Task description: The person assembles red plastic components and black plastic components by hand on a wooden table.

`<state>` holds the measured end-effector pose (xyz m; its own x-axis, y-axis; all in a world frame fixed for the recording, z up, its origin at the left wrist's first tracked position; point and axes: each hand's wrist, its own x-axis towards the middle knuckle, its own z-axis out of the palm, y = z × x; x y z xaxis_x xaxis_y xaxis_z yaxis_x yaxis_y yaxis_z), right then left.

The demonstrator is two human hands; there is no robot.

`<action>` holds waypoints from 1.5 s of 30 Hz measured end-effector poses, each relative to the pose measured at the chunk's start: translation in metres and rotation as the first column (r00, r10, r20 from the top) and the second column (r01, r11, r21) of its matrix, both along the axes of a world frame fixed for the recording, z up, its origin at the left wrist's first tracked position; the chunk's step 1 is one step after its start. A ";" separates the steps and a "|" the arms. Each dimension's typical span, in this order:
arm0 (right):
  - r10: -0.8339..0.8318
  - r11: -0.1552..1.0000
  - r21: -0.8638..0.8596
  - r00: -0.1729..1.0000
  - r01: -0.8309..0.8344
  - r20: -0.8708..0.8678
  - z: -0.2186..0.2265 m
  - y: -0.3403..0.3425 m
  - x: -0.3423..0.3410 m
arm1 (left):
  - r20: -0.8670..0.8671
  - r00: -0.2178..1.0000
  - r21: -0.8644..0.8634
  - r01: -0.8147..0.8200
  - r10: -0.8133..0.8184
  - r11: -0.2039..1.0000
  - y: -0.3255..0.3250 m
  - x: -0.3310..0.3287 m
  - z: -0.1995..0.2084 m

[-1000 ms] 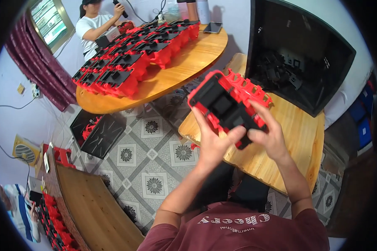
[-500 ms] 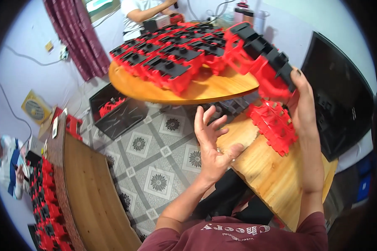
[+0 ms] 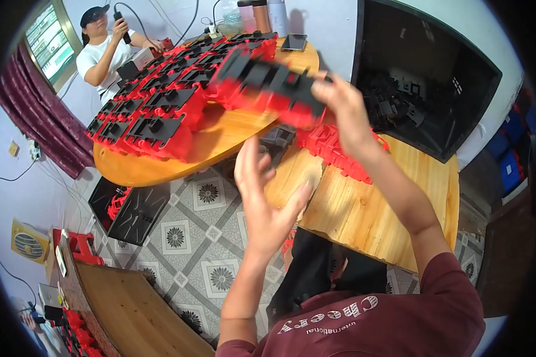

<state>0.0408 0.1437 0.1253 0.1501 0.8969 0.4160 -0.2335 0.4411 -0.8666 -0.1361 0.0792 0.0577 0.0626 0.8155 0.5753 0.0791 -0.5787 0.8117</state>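
Your right hand (image 3: pixel 342 104) grips the right end of the red-and-black part (image 3: pixel 268 83), held up by the round table's (image 3: pixel 226 134) near-right edge, your left hand (image 3: pixel 262 205) spread and empty below, loose red piece (image 3: pixel 342 159) near the worktop's (image 3: pixel 375 208) far edge.

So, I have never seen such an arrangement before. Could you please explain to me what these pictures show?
There is no machine here, only a person in a maroon shirt at work. The view comes from a wide-angle camera worn on the head, looking down; straight edges bend. The right hand holds a red-and-black part, somewhat blurred, by one end. The left hand is open and empty. On the rounded table lie rows of similar parts. The nearer wooden table carries a red part; beside it, a black bin contains dark pieces.
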 end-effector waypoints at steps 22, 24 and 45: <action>-0.240 0.910 -0.309 0.958 0.278 0.156 -0.015 0.216 0.134 | -0.806 0.492 0.247 -0.223 0.328 0.943 0.244 0.087 0.012; -0.164 0.927 -0.321 0.979 0.195 0.121 -0.014 0.218 0.128 | -0.772 0.521 0.305 -0.199 0.364 0.931 0.250 0.087 0.009; -0.192 0.861 0.019 0.291 0.508 0.937 -0.149 -0.015 0.227 | -0.661 0.726 0.406 0.137 0.187 0.903 0.126 0.157 -0.094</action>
<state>0.2673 0.1285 -0.0233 0.1619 0.9392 0.3028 0.8589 0.0170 -0.5119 0.0205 0.2053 -0.0363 0.5449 0.5265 0.6526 0.5245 -0.8213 0.2246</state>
